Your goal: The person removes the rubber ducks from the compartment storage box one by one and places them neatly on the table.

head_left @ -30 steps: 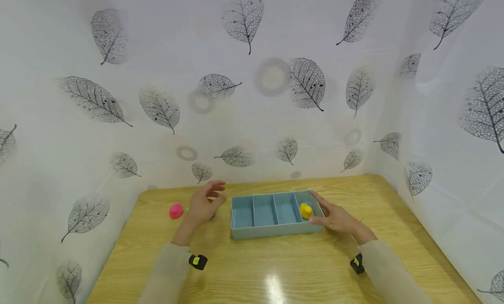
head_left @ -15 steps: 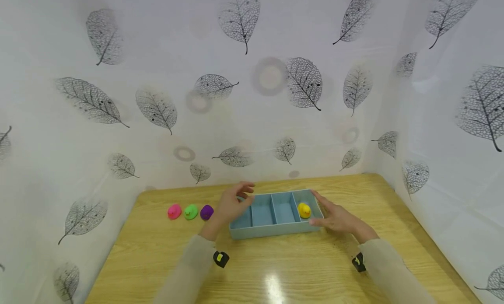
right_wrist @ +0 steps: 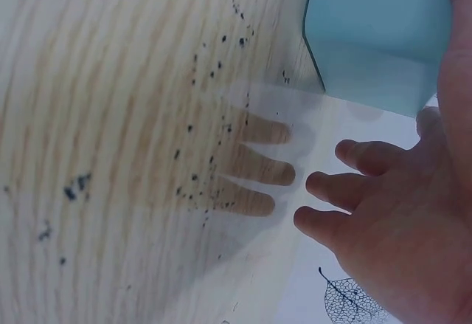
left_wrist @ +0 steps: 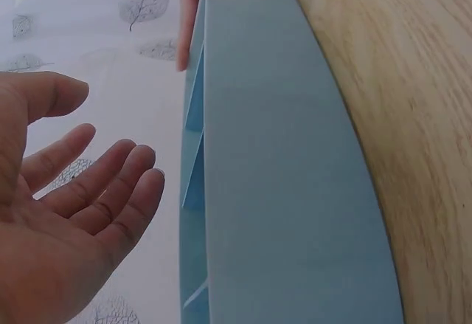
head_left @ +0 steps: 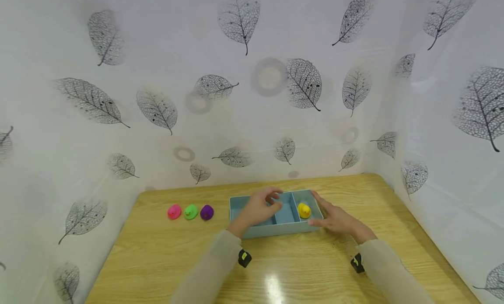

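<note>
A light blue divided box [head_left: 281, 229] lies on the table, and a yellow toy duck [head_left: 304, 211] sits in its rightmost compartment. My left hand [head_left: 260, 206] hovers over the middle compartments, its fingers loosely bent with nothing between them. Beside the box's long front wall [left_wrist: 273, 147] the left palm shows bare in the left wrist view. My right hand [head_left: 336, 216] holds the box's right end, thumb at the front rim and index finger toward the back corner. Its other fingers [right_wrist: 335, 191] are stretched out past the end wall [right_wrist: 376, 51].
Left of the box, a pink duck [head_left: 174, 211], a green duck [head_left: 190, 212] and a purple duck [head_left: 206, 212] stand in a row on the wooden table [head_left: 157, 260]. A white leaf-print curtain [head_left: 252, 129] encloses the back and sides. Dark specks mark the table near my right hand.
My left hand has moved right, from beside the ducks to over the box's middle, uncovering the green and purple ducks. The right hand stays at the box's right end.
</note>
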The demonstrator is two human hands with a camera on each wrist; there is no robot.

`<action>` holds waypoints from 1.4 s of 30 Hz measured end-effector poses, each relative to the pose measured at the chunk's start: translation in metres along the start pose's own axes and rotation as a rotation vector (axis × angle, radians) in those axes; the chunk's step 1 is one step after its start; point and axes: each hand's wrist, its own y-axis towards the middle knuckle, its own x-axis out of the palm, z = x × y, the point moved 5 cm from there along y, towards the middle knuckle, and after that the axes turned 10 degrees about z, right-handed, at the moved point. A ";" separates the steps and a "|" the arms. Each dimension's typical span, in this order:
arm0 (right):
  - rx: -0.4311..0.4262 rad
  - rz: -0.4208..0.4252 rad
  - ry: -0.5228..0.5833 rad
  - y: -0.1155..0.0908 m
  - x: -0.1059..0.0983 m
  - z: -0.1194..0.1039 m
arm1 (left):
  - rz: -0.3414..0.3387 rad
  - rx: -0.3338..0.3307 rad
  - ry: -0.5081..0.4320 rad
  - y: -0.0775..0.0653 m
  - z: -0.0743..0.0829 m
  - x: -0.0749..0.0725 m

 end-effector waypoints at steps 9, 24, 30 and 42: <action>0.043 -0.023 -0.011 0.001 0.000 0.002 | -0.020 -0.006 0.019 0.004 0.003 0.017; 0.063 -0.033 0.005 0.002 0.002 0.007 | -0.018 -0.015 0.028 0.016 0.002 0.037; 0.070 -0.034 0.005 0.002 0.003 0.009 | -0.033 -0.026 0.058 0.020 0.001 0.048; 0.077 -0.050 0.046 0.001 0.002 0.005 | -0.028 -0.023 0.091 0.028 -0.003 0.062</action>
